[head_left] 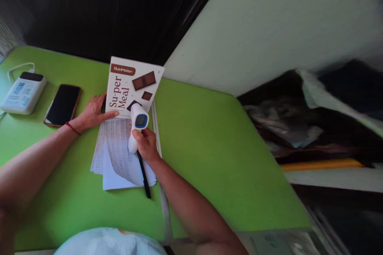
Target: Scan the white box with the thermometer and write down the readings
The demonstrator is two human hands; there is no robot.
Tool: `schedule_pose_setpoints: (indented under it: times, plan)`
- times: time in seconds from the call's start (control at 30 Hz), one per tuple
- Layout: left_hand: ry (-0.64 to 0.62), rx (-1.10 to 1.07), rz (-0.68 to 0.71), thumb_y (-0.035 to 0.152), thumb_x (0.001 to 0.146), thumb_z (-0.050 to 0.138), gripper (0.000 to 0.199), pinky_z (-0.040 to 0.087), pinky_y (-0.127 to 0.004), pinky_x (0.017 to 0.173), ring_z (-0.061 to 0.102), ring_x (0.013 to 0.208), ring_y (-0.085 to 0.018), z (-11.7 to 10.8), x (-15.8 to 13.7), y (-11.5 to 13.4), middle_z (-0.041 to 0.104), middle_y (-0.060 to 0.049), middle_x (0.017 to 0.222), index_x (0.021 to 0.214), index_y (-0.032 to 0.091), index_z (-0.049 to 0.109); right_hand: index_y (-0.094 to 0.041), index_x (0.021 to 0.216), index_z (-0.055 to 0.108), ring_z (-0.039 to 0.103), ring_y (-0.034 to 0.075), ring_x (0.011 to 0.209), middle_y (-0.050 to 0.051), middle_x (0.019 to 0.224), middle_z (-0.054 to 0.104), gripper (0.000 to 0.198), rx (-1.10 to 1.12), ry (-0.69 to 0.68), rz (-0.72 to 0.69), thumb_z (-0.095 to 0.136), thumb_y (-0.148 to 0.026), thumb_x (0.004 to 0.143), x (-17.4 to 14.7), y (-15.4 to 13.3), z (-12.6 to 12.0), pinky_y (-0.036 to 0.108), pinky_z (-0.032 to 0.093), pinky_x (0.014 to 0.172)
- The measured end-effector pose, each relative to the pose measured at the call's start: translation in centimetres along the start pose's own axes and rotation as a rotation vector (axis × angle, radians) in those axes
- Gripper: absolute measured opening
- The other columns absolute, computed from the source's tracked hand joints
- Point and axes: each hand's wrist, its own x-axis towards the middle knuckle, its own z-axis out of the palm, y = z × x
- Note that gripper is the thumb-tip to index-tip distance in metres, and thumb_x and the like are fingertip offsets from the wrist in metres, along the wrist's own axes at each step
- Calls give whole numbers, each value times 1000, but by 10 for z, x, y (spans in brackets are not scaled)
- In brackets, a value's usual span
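My left hand (96,111) grips the lower left edge of a white box (121,87) marked "NutriMotion Su-per Meal", its thumb across the front and other fingers partly hidden. The box stands tilted, with brown chocolate pieces pictured on it. In my right hand (146,143) is a white infrared thermometer (135,113), its blue-framed screen facing me and its far end close to the box front. Whether the two touch, I cannot tell. Printed sheets (119,153) lie beneath the box and right hand. A black pen (144,177) rests across them, its upper end near the thermometer's handle.
On the green table (215,147), a phone (62,104) lies left of my left hand. Further left is a white power bank (25,93) with a cable. A dark panel (89,12) rises behind the table, and shelves with cloth (287,123) stand at right.
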Motion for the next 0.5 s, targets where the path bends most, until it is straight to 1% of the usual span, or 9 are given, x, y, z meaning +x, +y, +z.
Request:
schedule_pose_setpoints:
  times: [0.1,0.2,0.27,0.33,0.37,0.4,0.47,0.5]
  plan:
    - [-2,35,-20,78,82,59,67,50,-59,94,65,100,-38,1,-1,0,67,-16,106,114,19,56,-23,65,58,48,14,62,-2,63,54,35,-33,-12,3,69,-55,72,-1,-8,-1,30,41,62]
    - [-19,55,-9,77,82,60,68,49,-60,96,65,100,-38,2,-2,-1,67,-17,108,117,18,56,-22,66,60,48,14,61,-2,64,57,37,-80,-58,-4,70,-57,72,-4,-25,-8,29,42,60]
    - [-25,74,-2,76,81,62,69,49,-60,97,65,100,-37,3,-3,-2,67,-16,107,119,17,57,-22,67,62,48,13,59,-2,63,58,36,-117,-70,-16,72,-57,71,-7,-38,-19,28,42,57]
    - [-34,99,-5,76,81,62,72,49,-60,98,64,101,-37,5,-3,-3,67,-16,108,122,17,57,-22,71,66,52,14,61,-1,65,62,34,-199,-57,-37,74,-55,70,-13,-46,-36,29,45,58]
    - [-39,111,-7,77,80,62,74,48,-61,99,64,102,-38,6,-3,-4,67,-17,109,123,17,57,-22,76,69,56,16,63,0,69,67,33,-256,-41,-40,75,-54,70,-17,-47,-45,30,48,60]
    - [-44,121,-8,79,80,61,76,48,-62,100,64,103,-39,7,-2,-5,66,-17,111,124,17,57,-21,86,73,62,18,69,3,78,73,37,-313,-10,-41,76,-54,69,-22,-45,-55,32,52,65]
    - [-54,132,-7,81,79,60,79,46,-64,102,62,107,-41,8,-2,-5,66,-18,114,125,17,57,-19,102,75,70,24,82,9,96,79,51,-454,98,-61,78,-56,67,-31,-34,-73,39,58,75]
    - [-57,134,-8,81,78,60,80,45,-65,103,62,108,-41,9,-1,-5,66,-18,115,126,17,56,-18,106,75,72,27,87,13,103,80,55,-541,152,-81,78,-56,66,-35,-25,-81,42,59,78]
